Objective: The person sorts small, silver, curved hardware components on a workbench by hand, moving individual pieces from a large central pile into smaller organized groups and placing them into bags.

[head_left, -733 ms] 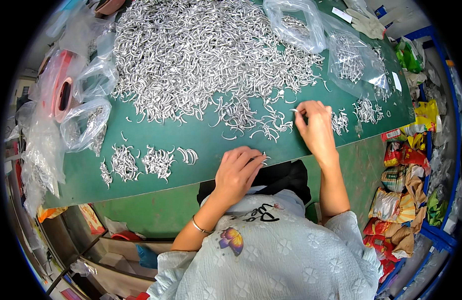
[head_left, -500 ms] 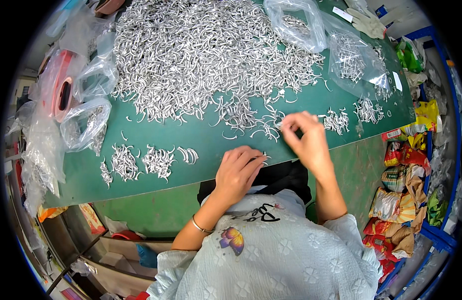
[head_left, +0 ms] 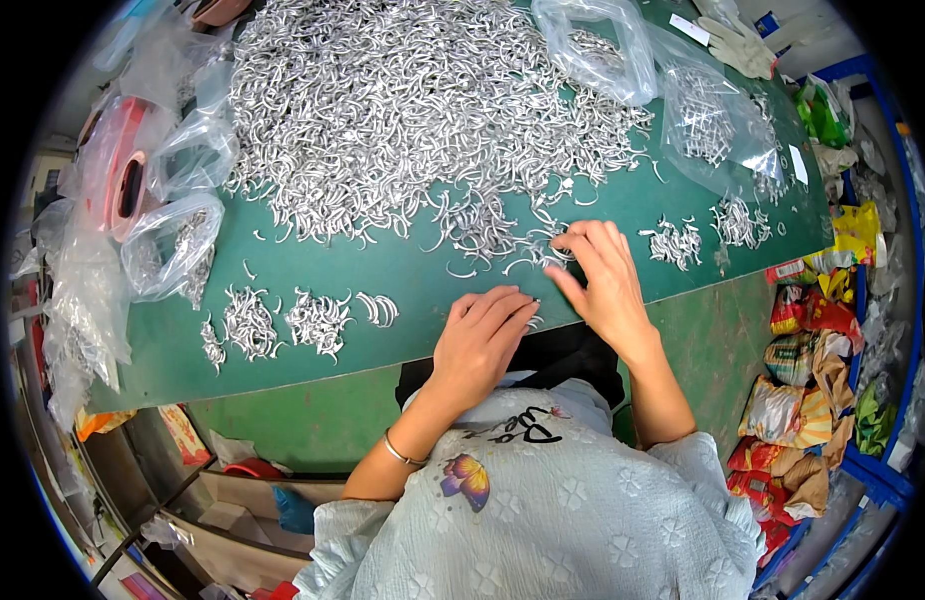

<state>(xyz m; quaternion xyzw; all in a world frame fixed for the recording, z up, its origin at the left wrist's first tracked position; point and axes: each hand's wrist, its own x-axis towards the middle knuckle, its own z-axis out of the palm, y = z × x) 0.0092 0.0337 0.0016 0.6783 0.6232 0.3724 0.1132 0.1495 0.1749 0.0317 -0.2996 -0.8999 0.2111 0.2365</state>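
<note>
Silvery curved pieces form a broad heap (head_left: pixel 383 120) across the far part of the green table (head_left: pixel 333 270) in the head view, with a looser cluster (head_left: pixel 478 225) at its near side. The right hand (head_left: pixel 605 278) is spread wide, thumb apart from the fingers, at the right end of that cluster. The left hand (head_left: pixel 480 338) is bent at the table's near edge, small pieces showing by its fingertips; whether it grips them I cannot tell. Small piles (head_left: pixel 318 325) lie to its left; two more piles (head_left: pixel 675 243) lie right of the right hand, near a clear plastic bag (head_left: pixel 708 125).
</note>
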